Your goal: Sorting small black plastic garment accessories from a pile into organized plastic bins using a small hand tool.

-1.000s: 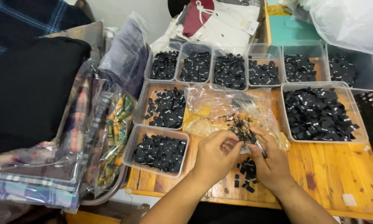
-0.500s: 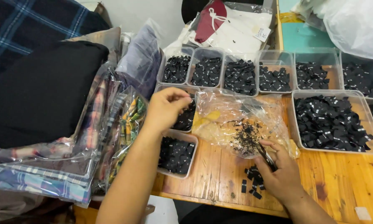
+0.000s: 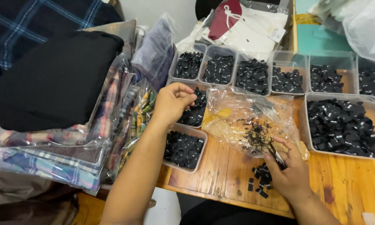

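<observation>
At the far left lies a stack of folded clothes, several in clear bags, well apart from both hands and beyond the trays.

The left hand hangs over a small clear tray of black tags. Its arm reaches forward from the lower edge, wrist straight, fingers curled inward toward the thumb in a loose pinch. Whether a tag sits between the fingertips cannot be told. A second tray of tags lies just under the forearm, nearer the person. A row of trays stands beyond the left hand, each holding its own batch, apparently so that tags stay sorted by kind.

Between the hands lies a crumpled clear bag with thread scraps heaped on it, probably kept there to hold the waste together.

The right hand rests low on the wooden table, fingers closed on a slim dark tool, likely snips, tip pointing toward the scraps. Loose tags lie just left of this grip, touching the table. A large tray of tags stands beyond the right hand.
</observation>
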